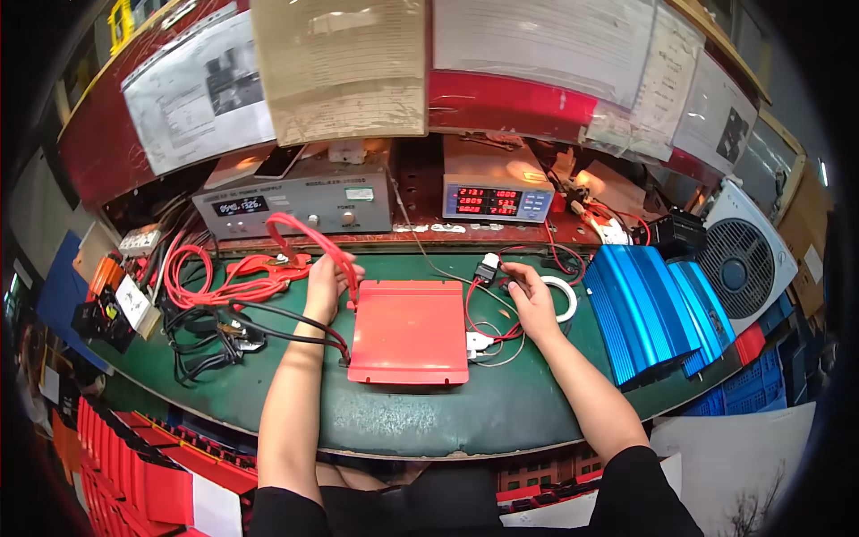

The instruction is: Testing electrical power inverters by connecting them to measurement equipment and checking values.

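Note:
A flat red metal box (409,331) lies in the middle of the green bench. My left hand (327,285) is at its upper left corner, fingers curled round a thick red cable (324,240) that arches to the box's left side. Partly behind this cable, the fingertips are hard to see. Two black cables (291,324) enter the box lower down. My right hand (532,302) is right of the box, thumb and forefinger apart, beside a black-and-white plug (487,268) on thin wires. A white connector (479,344) sits against the box's right side.
Behind stand a grey power supply (295,204) and a meter (495,192) with red digits. Red clamp cables (210,285) and black clamps (234,338) lie left. At right are a white ring (569,300), blue finned cases (640,309) and a fan (744,266). Red cases (148,474) are stacked below, left.

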The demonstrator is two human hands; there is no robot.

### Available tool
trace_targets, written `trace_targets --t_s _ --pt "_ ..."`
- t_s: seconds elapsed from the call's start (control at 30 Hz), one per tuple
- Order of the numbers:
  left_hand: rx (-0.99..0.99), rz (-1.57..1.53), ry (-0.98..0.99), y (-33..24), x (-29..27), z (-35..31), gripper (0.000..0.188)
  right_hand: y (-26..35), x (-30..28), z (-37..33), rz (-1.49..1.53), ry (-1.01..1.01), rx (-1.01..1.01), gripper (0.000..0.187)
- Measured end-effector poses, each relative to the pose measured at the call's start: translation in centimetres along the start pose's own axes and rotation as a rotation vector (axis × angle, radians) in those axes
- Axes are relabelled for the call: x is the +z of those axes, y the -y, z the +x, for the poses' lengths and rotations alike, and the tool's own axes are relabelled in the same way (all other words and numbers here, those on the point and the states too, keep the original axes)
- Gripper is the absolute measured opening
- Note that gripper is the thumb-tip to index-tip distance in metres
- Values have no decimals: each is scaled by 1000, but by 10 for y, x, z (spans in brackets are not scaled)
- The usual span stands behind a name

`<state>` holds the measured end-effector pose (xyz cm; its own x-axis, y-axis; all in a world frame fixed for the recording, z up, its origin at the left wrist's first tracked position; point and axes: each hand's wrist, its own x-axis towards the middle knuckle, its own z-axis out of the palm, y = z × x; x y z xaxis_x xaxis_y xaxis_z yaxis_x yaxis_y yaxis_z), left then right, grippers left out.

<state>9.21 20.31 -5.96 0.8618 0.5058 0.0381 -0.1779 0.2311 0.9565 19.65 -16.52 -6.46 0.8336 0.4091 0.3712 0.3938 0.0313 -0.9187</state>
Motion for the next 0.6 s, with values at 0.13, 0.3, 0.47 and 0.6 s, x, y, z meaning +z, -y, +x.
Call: trace_targets --t_s 0.13,0.3,0.47,0.6 --pt "186 115 -90 11 -6 9 34 -1 -1 -3 -41 -1 -9 33" --pt "612 313 -302 9 -11 18 18 12 -4 -12 -520 -154 -113 34" --pt "504 254 -186 9 -11 16 72 12 -7 -12 -424 -126 -54 40" --pt "423 216 -75 14 -16 14 82 21 3 -12 -176 98 -36 57"
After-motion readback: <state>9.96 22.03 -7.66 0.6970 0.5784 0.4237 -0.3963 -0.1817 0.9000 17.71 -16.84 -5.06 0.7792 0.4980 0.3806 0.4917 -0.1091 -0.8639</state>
